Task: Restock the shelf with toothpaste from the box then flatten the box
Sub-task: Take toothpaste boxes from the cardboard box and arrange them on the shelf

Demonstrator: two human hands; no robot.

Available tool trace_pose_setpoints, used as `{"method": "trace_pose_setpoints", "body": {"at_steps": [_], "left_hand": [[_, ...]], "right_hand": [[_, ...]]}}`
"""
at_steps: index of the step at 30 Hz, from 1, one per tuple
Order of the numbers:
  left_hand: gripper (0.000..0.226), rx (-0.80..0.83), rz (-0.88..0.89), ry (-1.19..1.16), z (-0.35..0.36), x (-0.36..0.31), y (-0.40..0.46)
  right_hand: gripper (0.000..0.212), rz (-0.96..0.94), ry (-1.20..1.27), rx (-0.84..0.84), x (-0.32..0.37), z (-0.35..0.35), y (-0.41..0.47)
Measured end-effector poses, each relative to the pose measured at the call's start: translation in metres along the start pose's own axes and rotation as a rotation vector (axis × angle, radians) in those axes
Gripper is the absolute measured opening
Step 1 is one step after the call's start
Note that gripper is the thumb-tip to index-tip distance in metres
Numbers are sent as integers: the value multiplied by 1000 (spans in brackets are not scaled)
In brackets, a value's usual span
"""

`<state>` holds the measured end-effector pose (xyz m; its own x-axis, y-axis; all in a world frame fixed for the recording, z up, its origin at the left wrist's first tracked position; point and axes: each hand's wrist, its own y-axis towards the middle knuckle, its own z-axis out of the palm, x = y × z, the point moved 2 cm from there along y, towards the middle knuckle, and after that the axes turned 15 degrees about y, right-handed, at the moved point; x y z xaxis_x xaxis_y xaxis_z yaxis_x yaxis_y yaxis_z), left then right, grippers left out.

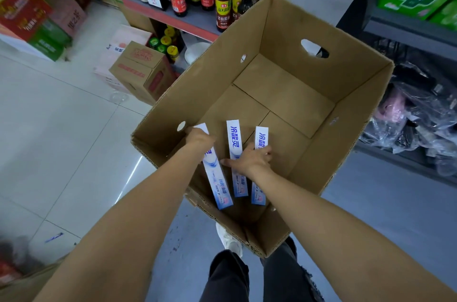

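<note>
A large open cardboard box stands on the floor in front of me. Three white-and-blue toothpaste cartons lie at its near end: a left carton, a middle carton and a right carton. My left hand is inside the box and grips the upper part of the left carton. My right hand lies over the middle and right cartons, fingers curled onto the right one and thumb stretched across the middle one. The far half of the box floor is bare.
A shelf with dark sauce bottles stands behind the box to the left. Smaller cartons sit on the tiled floor beside it. At right, a dark shelf carries green packs above and plastic-wrapped goods below. My legs and a shoe are under the box's near corner.
</note>
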<state>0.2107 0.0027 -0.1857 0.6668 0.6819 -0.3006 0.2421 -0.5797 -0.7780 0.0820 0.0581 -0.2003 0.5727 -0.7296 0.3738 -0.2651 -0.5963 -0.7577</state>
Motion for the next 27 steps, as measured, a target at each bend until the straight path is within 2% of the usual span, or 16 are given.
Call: {"method": "trace_pose_setpoints", "body": {"at_steps": [2,6,12,14,17,21,23,25,27], "left_hand": [[66,-52,50,44,-10,-5,1],[71,-78,141,18,-20,-9,3],[56,-37,282,-241,-24,-42,-27],[54,31,363,-293,-24,-68,-46],[47,135,537,-293,-21,-117,-82],[41,259,675,-290,-5,-184,-139],[43,311,724,-253,13,-216,-172],[61,349,757,-240,40,-251,-201],[94,351,771,-230,76,-292,-222]], "right_hand": [[79,-10,-2,-17,-1,3,0],[55,-45,100,50,-1,-15,2],[26,-258,393,126,20,-86,-27],[31,-343,536,139,27,-118,-44],[53,-468,733,139,29,-166,-66],[80,-627,886,75,4,-228,-81],[96,-643,955,12,-18,-264,-89],[102,-645,1011,-72,-46,-305,-98],[89,-681,1011,-142,-81,-352,-104]]}}
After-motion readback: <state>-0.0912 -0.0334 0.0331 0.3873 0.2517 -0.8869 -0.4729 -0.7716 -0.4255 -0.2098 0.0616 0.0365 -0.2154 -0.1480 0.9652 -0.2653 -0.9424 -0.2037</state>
